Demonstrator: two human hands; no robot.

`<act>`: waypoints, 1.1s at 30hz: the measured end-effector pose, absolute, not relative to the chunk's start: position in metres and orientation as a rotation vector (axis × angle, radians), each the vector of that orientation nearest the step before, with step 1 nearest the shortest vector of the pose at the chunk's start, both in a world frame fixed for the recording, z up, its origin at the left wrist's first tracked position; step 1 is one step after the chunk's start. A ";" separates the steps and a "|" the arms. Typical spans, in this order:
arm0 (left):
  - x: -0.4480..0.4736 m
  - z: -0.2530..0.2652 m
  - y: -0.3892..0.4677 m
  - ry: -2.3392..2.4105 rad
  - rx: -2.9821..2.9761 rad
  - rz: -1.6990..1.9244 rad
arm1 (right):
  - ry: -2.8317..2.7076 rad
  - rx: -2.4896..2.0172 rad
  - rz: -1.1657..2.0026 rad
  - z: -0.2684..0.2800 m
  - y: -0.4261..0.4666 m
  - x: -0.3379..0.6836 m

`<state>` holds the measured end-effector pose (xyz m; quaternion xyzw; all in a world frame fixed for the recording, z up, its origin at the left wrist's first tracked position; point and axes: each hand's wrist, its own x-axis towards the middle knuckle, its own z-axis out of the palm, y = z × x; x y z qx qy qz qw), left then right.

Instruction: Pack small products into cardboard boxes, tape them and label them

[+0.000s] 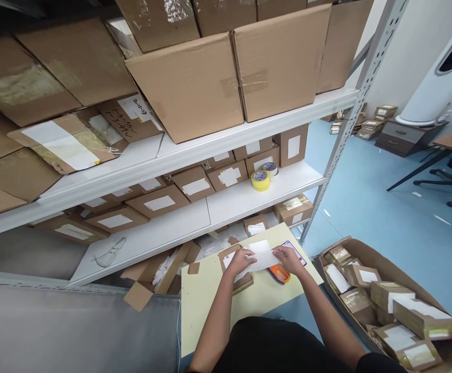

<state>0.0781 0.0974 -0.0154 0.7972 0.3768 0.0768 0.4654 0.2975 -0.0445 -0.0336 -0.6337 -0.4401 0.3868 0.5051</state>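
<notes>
Between my two hands a white sheet of paper (262, 254) is held up over a pale yellow table (206, 305). My left hand (242, 260) pinches its left edge, and my right hand (288, 258) grips the right edge. Under the paper and my left hand lies a small cardboard box (244, 284), partly hidden. Orange-handled scissors (279, 274) rest on the table below my right hand, their blades covered by the paper. A phone (295, 252) with a lit screen lies just beyond my right hand.
Metal shelves with cardboard boxes (187, 88) rise in front. Yellow tape (260, 180) sits on the middle shelf. An open carton (159, 274) stands left of the table. At right, a large carton (405, 264) holds several labelled boxes. A scrap of cardboard (194, 268) lies on the table.
</notes>
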 end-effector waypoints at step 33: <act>0.087 0.000 0.131 0.917 1.815 0.381 | -0.476 -1.423 0.912 -0.040 -0.067 0.334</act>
